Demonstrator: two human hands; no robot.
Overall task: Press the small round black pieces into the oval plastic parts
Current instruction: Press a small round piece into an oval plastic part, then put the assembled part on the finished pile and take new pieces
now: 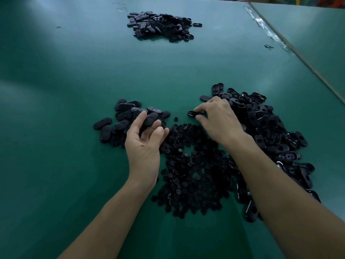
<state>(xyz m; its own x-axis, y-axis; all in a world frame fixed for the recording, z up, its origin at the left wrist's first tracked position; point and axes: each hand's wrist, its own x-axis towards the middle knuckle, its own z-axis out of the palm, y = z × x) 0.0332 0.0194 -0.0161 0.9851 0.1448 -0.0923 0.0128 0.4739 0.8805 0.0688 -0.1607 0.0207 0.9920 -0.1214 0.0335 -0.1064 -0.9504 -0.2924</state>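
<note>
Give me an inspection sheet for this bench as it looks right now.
Surface: green table mat, flat.
Job's things: small round black pieces heaped centre; black oval plastic parts heaped right, with a left pile and far pile.
Clutter: dark clip; clear tape strip.
Hands: left hand grips an oval part at the left pile; right hand pinches another.
Cables: nothing seen.
Surroundings: adjoining green table at right.

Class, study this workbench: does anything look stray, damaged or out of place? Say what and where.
Only small things. Clear tape along the table seam at far right looks crumpled and peeling, with a small dark scrap loose beside it. One round piece lies alone just beyond its pile.
</note>
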